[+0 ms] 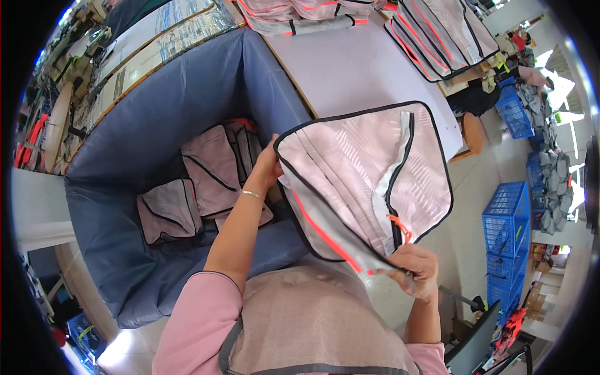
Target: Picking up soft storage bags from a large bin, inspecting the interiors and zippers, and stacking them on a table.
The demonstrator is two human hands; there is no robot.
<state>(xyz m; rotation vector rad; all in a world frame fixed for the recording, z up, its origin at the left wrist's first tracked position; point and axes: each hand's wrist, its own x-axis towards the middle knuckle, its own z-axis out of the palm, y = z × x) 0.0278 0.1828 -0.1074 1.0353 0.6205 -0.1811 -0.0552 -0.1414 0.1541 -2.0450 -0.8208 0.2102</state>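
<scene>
Between my hands is a pink patterned bag piece [356, 165] with black piped edges, apparently a partly sewn bag. A dark zipper with a pale strip and an orange pull runs down its right part. Grey side fabric with a neon orange-red stripe hangs along its lower left. My left hand [269, 164] grips the left edge, its fingers partly hidden behind the fabric. The bottom corner, near the zipper pull, is pinched in my right hand [415, 269]. Left of the piece, similar pink pieces [209, 165] lie in a blue fabric-lined bin [169, 94].
A white tabletop [350, 65] stretches ahead, bearing stacked bag pieces [437, 37] at its far right and more [312, 15] at the back. Blue plastic crates [506, 215] stand on the floor at right. A wooden stool [473, 133] sits by the table corner.
</scene>
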